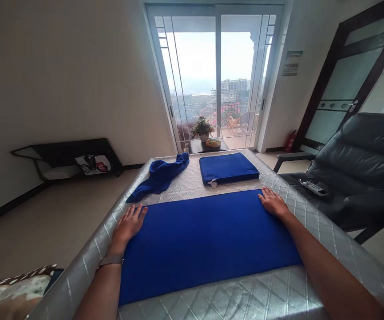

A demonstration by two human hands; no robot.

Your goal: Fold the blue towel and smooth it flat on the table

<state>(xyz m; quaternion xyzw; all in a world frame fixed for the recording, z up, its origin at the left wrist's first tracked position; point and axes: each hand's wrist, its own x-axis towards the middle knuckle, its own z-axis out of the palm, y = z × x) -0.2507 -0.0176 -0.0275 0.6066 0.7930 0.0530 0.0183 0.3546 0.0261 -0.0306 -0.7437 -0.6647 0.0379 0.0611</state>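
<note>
A blue cloth [208, 242] lies spread flat in a rectangle across the quilted silver cover [208, 306]. My left hand [130, 224] rests flat on its far left corner, fingers stretched out, a band round the wrist. On the far right corner lies my right hand [273, 202], also flat with fingers extended. Just beyond the cloth sits a neat stack of folded blue cloths [228, 168] with a white tag at its front edge. A crumpled blue cloth [160, 175] lies to the left of the stack, beyond my left hand.
At the far end stands a small table [196, 146] with a potted plant [203, 128] and a tissue box [213, 142], before a sliding glass door. A dark armchair [361, 178] on the right holds a white device [314, 187]. A black rack [68, 160] stands by the left wall.
</note>
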